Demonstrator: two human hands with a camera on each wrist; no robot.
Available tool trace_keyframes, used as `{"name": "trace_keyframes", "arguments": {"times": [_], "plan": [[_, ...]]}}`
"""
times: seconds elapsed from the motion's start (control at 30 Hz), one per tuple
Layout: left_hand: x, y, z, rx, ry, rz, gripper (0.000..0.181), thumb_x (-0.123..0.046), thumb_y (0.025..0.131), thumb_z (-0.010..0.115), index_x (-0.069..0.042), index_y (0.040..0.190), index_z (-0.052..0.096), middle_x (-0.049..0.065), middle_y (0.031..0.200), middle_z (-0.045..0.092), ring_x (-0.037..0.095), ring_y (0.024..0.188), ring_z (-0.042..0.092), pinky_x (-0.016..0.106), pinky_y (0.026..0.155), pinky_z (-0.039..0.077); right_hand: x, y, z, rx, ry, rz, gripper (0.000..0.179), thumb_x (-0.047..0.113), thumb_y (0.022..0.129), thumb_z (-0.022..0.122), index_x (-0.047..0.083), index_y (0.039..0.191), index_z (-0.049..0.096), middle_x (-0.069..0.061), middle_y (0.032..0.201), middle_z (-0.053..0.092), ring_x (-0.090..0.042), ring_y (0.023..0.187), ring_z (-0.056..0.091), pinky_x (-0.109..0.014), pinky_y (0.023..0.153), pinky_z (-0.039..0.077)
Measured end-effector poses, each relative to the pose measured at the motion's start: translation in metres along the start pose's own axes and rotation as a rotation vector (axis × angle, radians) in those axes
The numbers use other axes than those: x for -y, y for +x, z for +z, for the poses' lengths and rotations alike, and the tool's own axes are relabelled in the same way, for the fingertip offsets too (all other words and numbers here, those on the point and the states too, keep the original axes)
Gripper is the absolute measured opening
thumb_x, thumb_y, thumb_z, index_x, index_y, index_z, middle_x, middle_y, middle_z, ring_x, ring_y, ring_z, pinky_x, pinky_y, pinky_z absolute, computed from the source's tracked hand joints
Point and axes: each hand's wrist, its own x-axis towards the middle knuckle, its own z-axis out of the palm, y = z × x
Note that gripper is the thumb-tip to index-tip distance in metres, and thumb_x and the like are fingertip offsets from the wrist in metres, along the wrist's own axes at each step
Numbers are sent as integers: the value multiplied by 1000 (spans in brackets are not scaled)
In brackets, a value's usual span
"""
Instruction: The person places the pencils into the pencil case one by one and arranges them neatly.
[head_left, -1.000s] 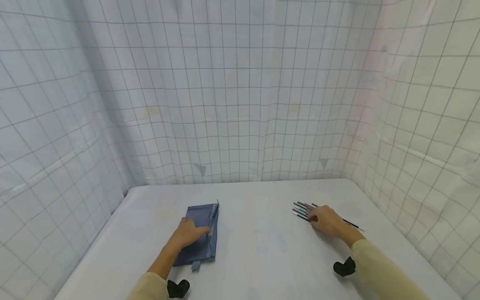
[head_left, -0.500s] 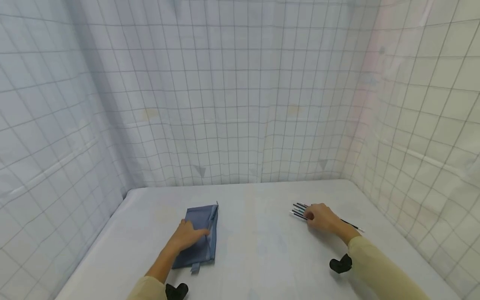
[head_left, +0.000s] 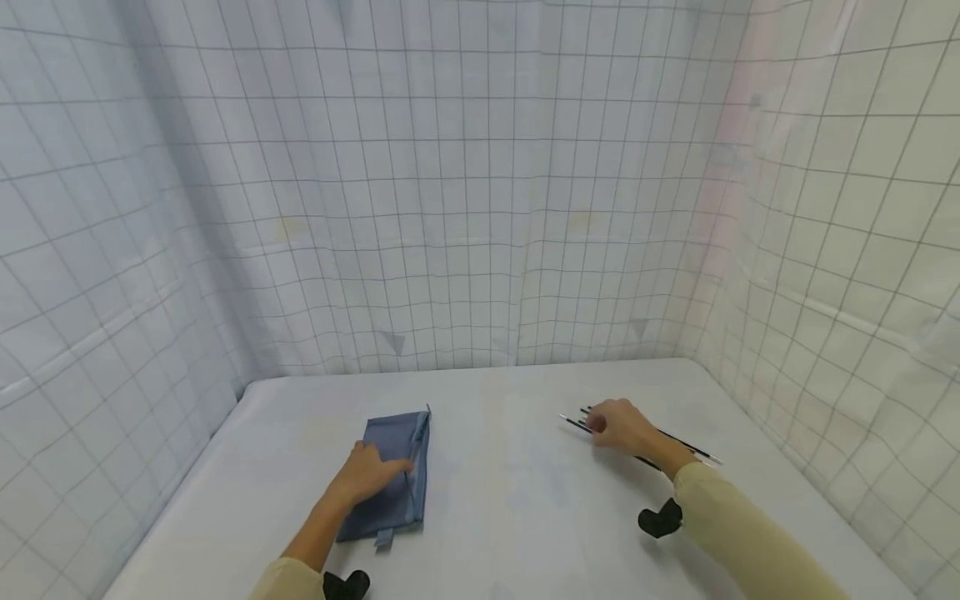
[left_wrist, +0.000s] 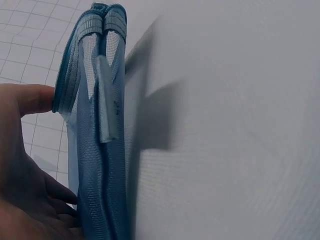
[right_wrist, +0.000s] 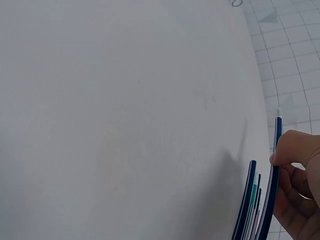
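One dark pencil (right_wrist: 272, 185) is pinched in the right hand (head_left: 618, 427), its pale tip left sticking out past the fingers; just beside and below that hand, more pencils (right_wrist: 245, 200) are laid roughly side by side, partly hidden by it; each can be judged light, stiff and smooth, and is probably best taken mid-barrel, since the present grip is set towards one end; well apart, to the left of that hand, the blue pouch (head_left: 386, 506) is partly covered by the left hand (head_left: 366, 477), which is spread over it with the thumb laid towards the zipped edge; it is likely light and soft, best steadied there; under both hands, the white counter (head_left: 510, 517) is seen; beyond them, grid-patterned cloth (head_left: 465, 208) is hung.
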Motion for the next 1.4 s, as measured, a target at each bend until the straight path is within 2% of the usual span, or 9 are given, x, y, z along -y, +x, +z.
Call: {"name": "trace_keyframes", "arguments": {"times": [0.2, 0.47, 0.77, 1.03, 1.4], "plan": [[2, 0, -1, 7, -16, -14, 95, -44, 91, 70, 31, 139, 35, 52, 151, 18, 65, 143, 17, 72, 113, 25, 12, 11, 3, -3, 30, -7, 17, 0, 84, 73, 3, 100, 78, 3, 88, 68, -14, 80, 60, -35, 73, 55], [6, 3, -2, 7, -25, 1, 94, -43, 94, 68, 32, 139, 33, 52, 151, 16, 65, 143, 14, 72, 113, 23, 32, 24, 10, -48, 94, 43, 16, 1, 84, 73, 3, 99, 78, 2, 88, 68, -15, 78, 60, -34, 70, 56], [4, 1, -5, 9, -5, 3, 94, -42, 94, 67, 32, 138, 33, 54, 149, 17, 66, 142, 16, 72, 113, 23, 55, 38, 26, -76, 232, 170, 14, 4, 85, 76, 5, 98, 78, 3, 86, 70, -14, 78, 63, -33, 69, 56], [1, 3, -5, 15, -7, 6, 94, -43, 94, 67, 32, 139, 32, 55, 149, 15, 67, 141, 18, 72, 112, 25, 72, 47, 31, -88, 202, 189, 12, 5, 83, 78, 4, 96, 79, 1, 87, 70, -16, 78, 64, -33, 68, 57], [1, 3, -6, 33, -23, 1, 94, -42, 94, 66, 33, 139, 31, 54, 150, 15, 67, 141, 17, 72, 113, 24, 103, 60, 42, -75, 417, 332, 10, 7, 88, 79, 3, 96, 79, -5, 95, 70, -18, 79, 67, -33, 69, 59]]}}
